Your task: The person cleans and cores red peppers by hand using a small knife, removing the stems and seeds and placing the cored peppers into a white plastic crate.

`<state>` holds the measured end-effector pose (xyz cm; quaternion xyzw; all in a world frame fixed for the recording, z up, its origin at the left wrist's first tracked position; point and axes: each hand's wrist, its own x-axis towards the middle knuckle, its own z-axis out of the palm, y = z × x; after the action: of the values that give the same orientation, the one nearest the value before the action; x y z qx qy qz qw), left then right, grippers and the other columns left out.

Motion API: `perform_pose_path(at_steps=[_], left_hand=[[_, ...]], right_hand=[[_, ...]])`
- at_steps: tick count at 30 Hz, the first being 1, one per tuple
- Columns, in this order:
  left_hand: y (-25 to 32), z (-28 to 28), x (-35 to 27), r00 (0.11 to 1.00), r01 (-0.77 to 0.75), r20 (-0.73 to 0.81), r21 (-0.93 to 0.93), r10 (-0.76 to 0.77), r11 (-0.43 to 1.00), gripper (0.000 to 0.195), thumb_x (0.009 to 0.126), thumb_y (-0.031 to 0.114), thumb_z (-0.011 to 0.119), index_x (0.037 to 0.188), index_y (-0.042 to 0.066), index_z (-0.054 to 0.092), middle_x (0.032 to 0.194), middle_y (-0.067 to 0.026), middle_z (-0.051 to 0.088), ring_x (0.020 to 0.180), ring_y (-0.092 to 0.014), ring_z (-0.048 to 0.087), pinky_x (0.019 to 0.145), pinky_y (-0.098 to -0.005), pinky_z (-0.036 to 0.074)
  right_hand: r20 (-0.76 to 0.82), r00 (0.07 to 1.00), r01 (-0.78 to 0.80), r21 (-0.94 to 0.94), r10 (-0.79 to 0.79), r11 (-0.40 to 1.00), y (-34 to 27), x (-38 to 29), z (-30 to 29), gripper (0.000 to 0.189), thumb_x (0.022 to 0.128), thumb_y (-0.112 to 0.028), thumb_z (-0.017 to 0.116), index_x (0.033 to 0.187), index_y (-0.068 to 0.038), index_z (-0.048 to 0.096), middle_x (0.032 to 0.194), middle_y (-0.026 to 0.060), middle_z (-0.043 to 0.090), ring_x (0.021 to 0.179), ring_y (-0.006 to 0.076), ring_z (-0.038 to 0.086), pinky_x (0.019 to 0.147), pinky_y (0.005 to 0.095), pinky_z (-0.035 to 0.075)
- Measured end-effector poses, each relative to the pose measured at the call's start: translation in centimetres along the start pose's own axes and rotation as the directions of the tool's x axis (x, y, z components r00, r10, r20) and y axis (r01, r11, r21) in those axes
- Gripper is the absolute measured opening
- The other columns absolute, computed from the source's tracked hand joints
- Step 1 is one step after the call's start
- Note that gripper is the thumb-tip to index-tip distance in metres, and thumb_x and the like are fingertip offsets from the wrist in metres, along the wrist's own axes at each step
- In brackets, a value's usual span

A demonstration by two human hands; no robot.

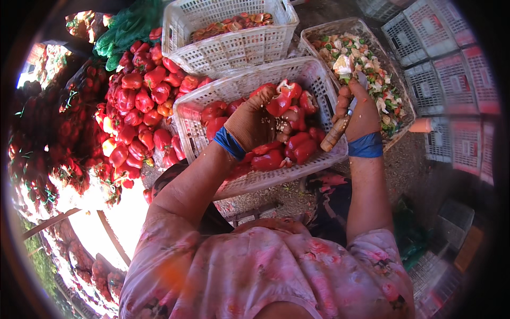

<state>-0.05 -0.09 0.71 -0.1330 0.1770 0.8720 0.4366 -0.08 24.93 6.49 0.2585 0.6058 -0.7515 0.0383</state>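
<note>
My left hand (255,119), in a brown glove with a blue band at the wrist, is closed on a cut-open red bell pepper (281,101) over a white plastic crate (243,83). Pale seeds stick to the glove and fingers. Other red peppers (301,146) lie in that crate beneath the hand. Over the crate's right side, my right hand (360,111), gloved the same way, grips a knife with a wooden handle (336,133); its blade (362,79) points up. A pale pepper core (343,65) is close to the blade, above the scraps; whether they touch I cannot tell.
Behind stands a white crate (229,46) with pepper pieces. A scrap crate (402,89) holds cores and green stems (368,52). Whole red peppers (143,101) are heaped at left beside green netting (119,32). Filled net bags (48,139) lie further left, stacked crates (458,79) at right.
</note>
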Motion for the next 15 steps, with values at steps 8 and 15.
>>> perform_pose_path(at_steps=[8,15], left_hand=[[0.3,0.5,0.2,0.999,-0.017,-0.049,0.067,0.02,0.998,0.056,0.097,0.06,0.054,0.136,0.021,0.047,0.124,-0.0228,0.062,0.099,-0.034,0.064,0.073,-0.0477,0.052],[-0.3,0.0,0.9,0.987,0.027,-0.158,0.178,0.002,0.984,0.059,0.101,0.061,0.045,0.133,0.012,0.054,0.116,-0.014,0.067,0.098,-0.029,0.066,0.075,-0.0448,0.054]], right_hand=[[-0.29,0.94,0.226,0.143,-0.178,0.964,-0.6,5.7,-6.4,0.036,0.097,-0.04,0.063,0.111,-0.007,0.066,0.083,0.0026,0.066,0.057,0.0115,0.052,0.052,0.0302,0.046],[0.425,0.759,0.65,-0.541,-0.493,0.533,1.7,-0.5,2.6,0.055,0.085,-0.041,0.078,0.122,-0.002,0.066,0.105,0.012,0.071,0.091,0.023,0.068,0.081,0.0361,0.055]])
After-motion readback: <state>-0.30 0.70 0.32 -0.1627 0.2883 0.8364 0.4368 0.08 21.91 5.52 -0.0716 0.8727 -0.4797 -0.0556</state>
